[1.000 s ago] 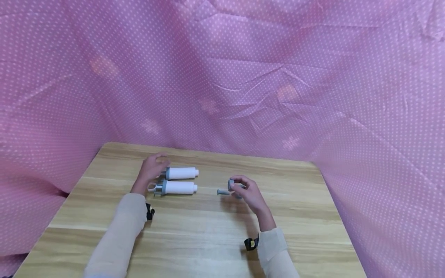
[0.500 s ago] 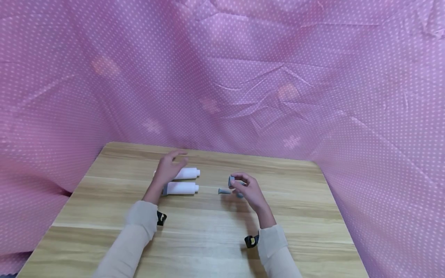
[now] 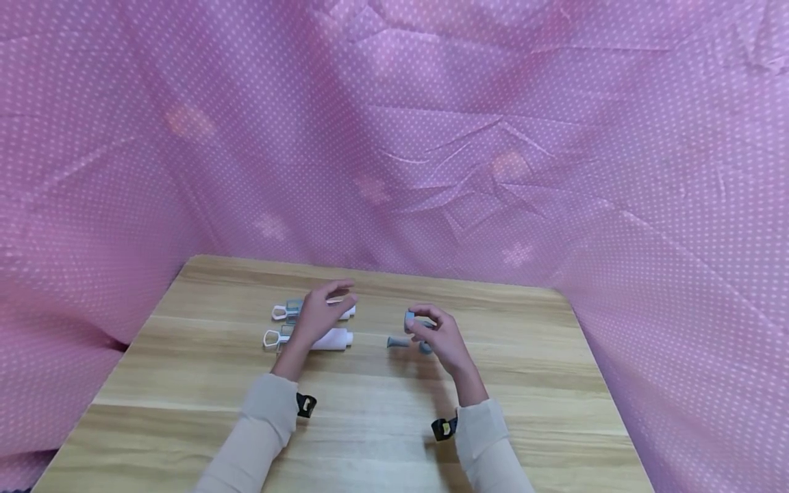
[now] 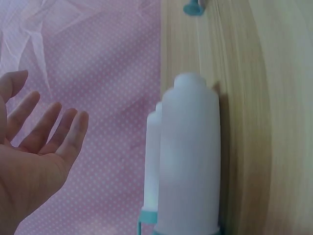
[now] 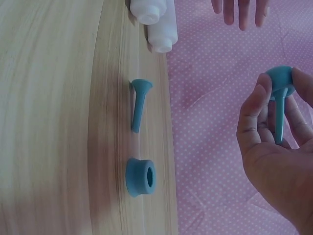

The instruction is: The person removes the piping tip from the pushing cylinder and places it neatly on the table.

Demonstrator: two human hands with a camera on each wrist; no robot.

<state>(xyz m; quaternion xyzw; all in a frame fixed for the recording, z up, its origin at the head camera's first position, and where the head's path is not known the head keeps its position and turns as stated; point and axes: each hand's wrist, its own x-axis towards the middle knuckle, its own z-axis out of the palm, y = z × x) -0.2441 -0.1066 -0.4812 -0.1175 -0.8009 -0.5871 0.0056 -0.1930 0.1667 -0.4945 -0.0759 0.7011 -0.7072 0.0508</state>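
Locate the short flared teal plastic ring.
Right wrist view: the ring lies on the wooden table, in frame left of the right hand and below the slim flared teal plastic stem.

One wood-grain table (image 3: 364, 431), pale, streaked; on it, side by side, one near white cylinder (image 4: 190, 156) and one far white cylinder (image 4: 152, 166), each with ring handle (image 3: 271, 339); one blue-green flared tube (image 5: 139, 105); one blue-green hollow collar (image 5: 135, 178), near the tube's narrow end.
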